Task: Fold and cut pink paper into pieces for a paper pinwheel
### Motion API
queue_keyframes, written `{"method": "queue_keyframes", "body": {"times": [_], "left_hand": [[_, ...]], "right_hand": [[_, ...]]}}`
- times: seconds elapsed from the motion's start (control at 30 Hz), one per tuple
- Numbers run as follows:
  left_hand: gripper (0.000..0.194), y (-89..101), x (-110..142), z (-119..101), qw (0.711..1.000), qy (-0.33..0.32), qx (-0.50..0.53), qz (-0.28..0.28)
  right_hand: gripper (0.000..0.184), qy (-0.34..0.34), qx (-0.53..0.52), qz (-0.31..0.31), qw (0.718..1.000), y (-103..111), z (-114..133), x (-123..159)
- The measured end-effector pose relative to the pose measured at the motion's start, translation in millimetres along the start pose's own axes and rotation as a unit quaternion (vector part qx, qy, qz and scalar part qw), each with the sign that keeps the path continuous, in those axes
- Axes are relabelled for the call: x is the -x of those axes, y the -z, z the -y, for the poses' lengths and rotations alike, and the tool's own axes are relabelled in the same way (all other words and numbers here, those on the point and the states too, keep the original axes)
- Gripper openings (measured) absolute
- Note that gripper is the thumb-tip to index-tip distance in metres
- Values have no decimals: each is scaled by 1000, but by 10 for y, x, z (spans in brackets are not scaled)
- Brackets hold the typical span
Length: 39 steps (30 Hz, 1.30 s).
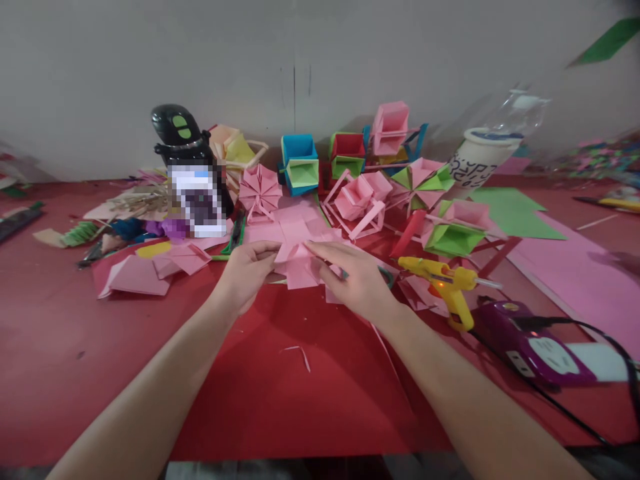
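Observation:
Both hands hold a folded piece of pink paper [296,268] above the red table, near the middle of the view. My left hand [250,270] pinches its left edge between thumb and fingers. From the right, my right hand [353,273] grips the same piece, its fingers laid over the upper edge. Just behind lie more flat pink paper pieces [300,220]. Left of my left hand sits a loose folded pink paper shape [143,275]. Scissors with green handles show partly under my right hand [385,277].
A yellow glue gun [445,277] with an orange light lies to the right, beside a purple power strip [535,343] with black cords. Folded paper boxes [300,163] line the back. A phone [200,200] leans against a black bottle [177,127]. A white cup [480,160] stands back right.

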<state>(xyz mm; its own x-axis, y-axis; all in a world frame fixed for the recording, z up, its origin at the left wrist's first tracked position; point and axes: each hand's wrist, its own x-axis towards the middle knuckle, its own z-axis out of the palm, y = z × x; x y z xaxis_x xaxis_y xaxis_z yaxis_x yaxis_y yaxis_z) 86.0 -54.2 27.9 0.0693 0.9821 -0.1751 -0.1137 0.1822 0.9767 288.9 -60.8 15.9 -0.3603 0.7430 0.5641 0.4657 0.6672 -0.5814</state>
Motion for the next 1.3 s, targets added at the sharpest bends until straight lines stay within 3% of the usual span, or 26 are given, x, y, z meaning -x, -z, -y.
{"method": "queue_keyframes", "body": {"times": [0.23, 0.37, 0.43, 0.53, 0.7, 0.87, 1.07, 1.3], "left_hand": [[25, 30, -23, -41, 997, 11, 78, 27], [40, 31, 1, -38, 999, -26, 6, 48], [44, 30, 10, -30, 998, -44, -38, 29], [36, 31, 8, -15, 996, -59, -68, 12], [25, 26, 12, -17, 993, -57, -95, 41], [22, 1, 35, -35, 993, -30, -91, 67], [16, -19, 39, -40, 997, 30, -17, 67], [21, -2, 48, -77, 991, 89, 55, 83]], "right_hand": [[25, 26, -14, -9, 1000, -17, 2, -8], [22, 21, -13, -29, 999, -48, -28, -5], [20, 19, -8, -29, 999, -55, -27, -7], [19, -1, -12, -32, 999, -54, -8, -9], [37, -13, -26, -18, 999, -48, 3, -13], [25, 39, -25, -4, 999, -61, -28, -11], [15, -14, -79, -4, 997, -56, 8, -6], [11, -4, -88, 1, 996, -37, 17, -20]]}}
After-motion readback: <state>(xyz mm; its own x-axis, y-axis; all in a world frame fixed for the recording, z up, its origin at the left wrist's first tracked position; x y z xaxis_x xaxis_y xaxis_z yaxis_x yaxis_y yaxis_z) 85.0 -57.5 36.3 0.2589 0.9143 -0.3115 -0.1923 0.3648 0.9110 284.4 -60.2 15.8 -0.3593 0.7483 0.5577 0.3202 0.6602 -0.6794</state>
